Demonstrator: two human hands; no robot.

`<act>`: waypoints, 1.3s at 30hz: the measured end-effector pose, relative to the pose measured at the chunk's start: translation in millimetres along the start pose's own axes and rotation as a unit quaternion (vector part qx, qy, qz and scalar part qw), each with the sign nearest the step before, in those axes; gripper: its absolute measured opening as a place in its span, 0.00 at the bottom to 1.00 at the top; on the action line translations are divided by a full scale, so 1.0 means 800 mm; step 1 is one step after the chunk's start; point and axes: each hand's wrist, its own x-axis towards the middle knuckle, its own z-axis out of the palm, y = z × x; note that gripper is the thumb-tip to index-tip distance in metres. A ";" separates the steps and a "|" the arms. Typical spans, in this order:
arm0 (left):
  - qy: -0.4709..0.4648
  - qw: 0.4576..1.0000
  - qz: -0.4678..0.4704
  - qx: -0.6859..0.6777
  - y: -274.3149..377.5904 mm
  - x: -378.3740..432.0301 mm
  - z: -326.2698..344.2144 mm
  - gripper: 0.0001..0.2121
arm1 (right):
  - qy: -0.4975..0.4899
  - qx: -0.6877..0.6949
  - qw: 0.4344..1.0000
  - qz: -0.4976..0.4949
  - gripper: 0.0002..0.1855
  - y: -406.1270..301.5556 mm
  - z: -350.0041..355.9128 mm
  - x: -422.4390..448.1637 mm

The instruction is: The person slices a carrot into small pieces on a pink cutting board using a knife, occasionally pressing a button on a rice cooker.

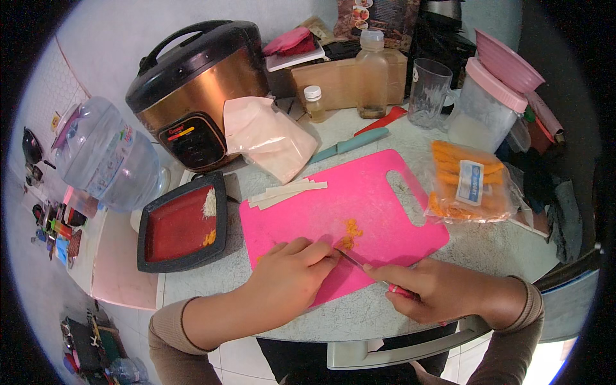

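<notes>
My right hand (pixel 428 291) grips a small knife (pixel 353 258) with a pink handle, its blade angled over the near part of a pink plastic cutting board (pixel 308 221). The fingers of my left hand (pixel 298 269) are bunched low on the board beside the blade's tip; whatever they hold is hidden beneath them. Just beyond the tip lies a small heap of chopped orange food (pixel 351 233). Several pale, flat strips (pixel 284 192) rest along the board's far left edge. Left of the board, a black-rimmed red dish (pixel 175 226) contains white shreds (pixel 210 203) and orange bits (pixel 209 237).
A bag of orange breaded food (pixel 469 183) overlaps the board's right side. Behind stand a pale plastic packet (pixel 269 134), a teal-handled knife (pixel 361 141), a red utensil (pixel 382 120), a bottle (pixel 372 79), a glass mug (pixel 428 94) and a rice cooker (pixel 202 91).
</notes>
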 end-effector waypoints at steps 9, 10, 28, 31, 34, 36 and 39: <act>-0.003 1.000 0.001 -0.002 -0.001 0.000 0.000 0.17 | 0.031 -0.056 0.997 -0.038 0.27 0.004 0.008 -0.003; 0.001 1.000 0.005 0.005 -0.001 -0.001 0.000 0.17 | 0.034 -0.053 0.998 -0.020 0.27 0.001 0.007 -0.003; -0.001 1.000 0.013 0.016 0.000 0.001 -0.003 0.17 | 0.006 -0.007 1.000 0.010 0.26 0.000 -0.001 -0.001; -0.001 1.000 0.013 0.020 -0.001 0.000 -0.002 0.17 | 0.013 -0.038 0.999 0.002 0.27 -0.002 0.002 -0.003; -0.005 1.000 0.018 0.022 -0.001 0.001 -0.001 0.17 | 0.006 -0.035 0.999 0.019 0.27 -0.006 0.000 -0.004; -0.007 1.000 0.016 0.019 -0.002 0.000 -0.001 0.17 | -0.008 -0.014 0.999 0.033 0.27 -0.008 -0.004 -0.003; -0.006 1.000 0.014 0.014 -0.002 0.000 0.000 0.17 | -0.031 0.036 0.997 0.066 0.27 -0.009 -0.008 -0.002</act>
